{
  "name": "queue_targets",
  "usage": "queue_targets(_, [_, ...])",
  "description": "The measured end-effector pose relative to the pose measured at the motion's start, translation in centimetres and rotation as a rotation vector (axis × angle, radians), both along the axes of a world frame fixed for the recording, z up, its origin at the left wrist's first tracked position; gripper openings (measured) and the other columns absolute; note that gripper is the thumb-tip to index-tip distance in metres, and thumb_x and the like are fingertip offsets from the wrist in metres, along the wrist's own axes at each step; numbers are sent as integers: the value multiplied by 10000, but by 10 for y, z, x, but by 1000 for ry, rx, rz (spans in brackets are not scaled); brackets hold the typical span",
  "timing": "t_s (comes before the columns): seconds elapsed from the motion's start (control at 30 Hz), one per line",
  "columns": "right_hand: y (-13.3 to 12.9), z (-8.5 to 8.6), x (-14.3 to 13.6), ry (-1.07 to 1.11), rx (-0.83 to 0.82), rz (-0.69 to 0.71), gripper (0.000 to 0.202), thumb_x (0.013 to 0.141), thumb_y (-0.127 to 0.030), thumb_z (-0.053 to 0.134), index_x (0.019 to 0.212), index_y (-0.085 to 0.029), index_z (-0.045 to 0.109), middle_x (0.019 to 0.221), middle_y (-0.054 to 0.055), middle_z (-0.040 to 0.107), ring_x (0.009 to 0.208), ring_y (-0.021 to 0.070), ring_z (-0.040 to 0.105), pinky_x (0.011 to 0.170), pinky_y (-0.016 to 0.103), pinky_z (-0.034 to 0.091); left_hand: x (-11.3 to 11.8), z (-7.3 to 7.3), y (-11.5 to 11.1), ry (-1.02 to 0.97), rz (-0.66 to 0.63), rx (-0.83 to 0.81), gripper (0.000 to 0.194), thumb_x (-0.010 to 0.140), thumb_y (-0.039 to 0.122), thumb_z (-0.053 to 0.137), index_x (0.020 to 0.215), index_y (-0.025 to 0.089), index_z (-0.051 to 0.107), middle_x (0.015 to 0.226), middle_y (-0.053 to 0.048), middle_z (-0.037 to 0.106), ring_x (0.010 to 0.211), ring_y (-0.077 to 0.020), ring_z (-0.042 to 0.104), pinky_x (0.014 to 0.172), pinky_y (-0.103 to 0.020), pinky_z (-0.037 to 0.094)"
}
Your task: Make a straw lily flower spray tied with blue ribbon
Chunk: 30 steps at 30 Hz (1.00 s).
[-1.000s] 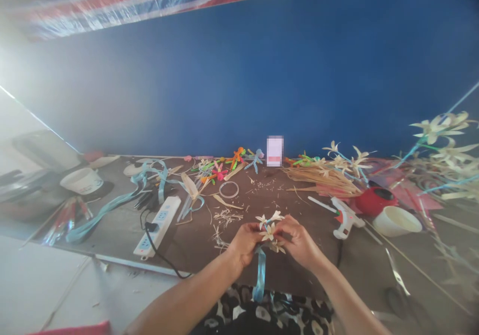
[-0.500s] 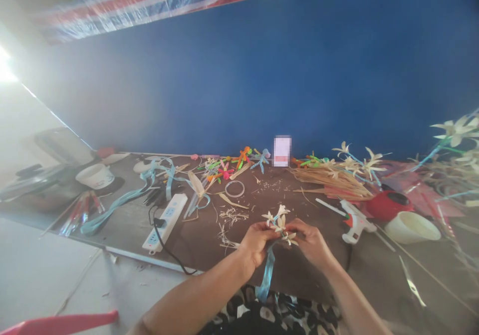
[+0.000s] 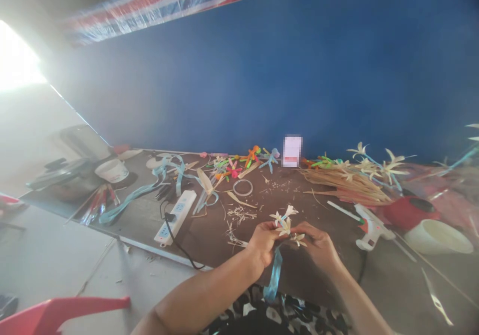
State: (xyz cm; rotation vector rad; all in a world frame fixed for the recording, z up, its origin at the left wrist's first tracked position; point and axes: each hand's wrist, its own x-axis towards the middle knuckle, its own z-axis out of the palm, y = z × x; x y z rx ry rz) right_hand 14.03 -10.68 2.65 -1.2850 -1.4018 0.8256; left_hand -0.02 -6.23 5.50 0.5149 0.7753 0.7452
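A white bowl [image 3: 112, 171] with markings on its side is set on the dark table [image 3: 149, 235] at the far left; its contents cannot be made out. At the right, a cream tub [image 3: 430, 243] is seen just beside a red object [image 3: 411, 212], near the glue gun [image 3: 371, 230]; only its pale inner wall can be made out.

The flower sprig [image 3: 285, 226] is held above the table's near edge, between the two hands. Narrow, pointed, creamy petals are spread in several small blooms, and a bit of light blue is seen among them. A blue ribbon [image 3: 275, 275] is hung below. The sprig is grasped by the left hand [image 3: 261, 245] between thumb and fingers, and its lower bloom is pinched by the right hand [image 3: 321, 245].
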Motion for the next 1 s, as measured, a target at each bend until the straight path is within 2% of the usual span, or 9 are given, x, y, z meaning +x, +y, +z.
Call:
queue_targets(0.1, [-1,0,1,-8,8,5,134,708,-280,576,787,-207,657,687,21,577,651,153,544,611,258,420,1,-2,1,9,-9,-4,209,414,118,732,520,123,552,481,-15,587,501,-151,564,551,-263,415])
queue_targets(0.27, [-1,2,-2,-11,0,2,140,710,-269,579,813,-213,656,698,16,579,673,155,547,631,256,413,2,-11,1,17,26,-16,187,439,101,712,521,121,546,466,-5,578,467,-121,542,527,-240,412])
queue_targets(0.37, [2,4,-6,-29,-2,17,182,745,-288,529,851,-212,657,710,20,591,684,159,548,639,260,416,-3,-8,7,-28,6,4,171,470,86,697,556,122,553,511,-13,599,505,-126,559,555,-243,427])
queue_targets(0.47, [6,7,-7,-116,-22,-37,251,786,-302,462,965,-218,617,794,33,606,710,159,546,666,271,422,-25,10,22,-56,22,51,151,495,46,668,567,119,557,528,-1,594,501,-106,549,547,-224,430])
queue_targets(0.57, [8,4,-13,-263,-28,-105,292,796,-285,442,1057,-219,557,886,52,596,791,166,541,721,293,424,-66,38,40,-14,159,50,125,549,43,640,609,126,569,533,21,587,466,-72,519,533,-212,437])
queue_targets(0.63, [6,1,-24,-409,18,-23,282,787,-250,454,1047,-229,563,970,58,577,901,174,512,811,319,392,-98,57,47,-14,256,37,109,581,48,614,634,132,568,586,7,605,518,-93,545,545,-231,453])
queue_targets(0.77, [2,-5,-68,-687,111,287,258,797,-225,439,1003,-262,589,1129,30,520,1085,199,395,927,385,278,-145,83,44,-13,375,-16,78,665,54,526,662,128,550,586,-11,600,549,-122,560,575,-291,478])
queue_targets(0.9, [12,-3,-104,-839,135,454,288,822,-251,396,1076,-258,529,1177,17,492,1152,206,314,956,419,197,-157,91,32,-16,400,-91,115,709,44,466,681,127,540,599,-23,597,559,-129,564,556,-289,478])
queue_targets(1.0, [34,-1,-107,-916,121,421,313,816,-257,402,1116,-245,491,1194,39,474,1154,207,302,952,422,180,-155,91,27,-43,390,-107,117,718,50,462,668,129,533,586,-15,585,548,-125,555,572,-308,478])
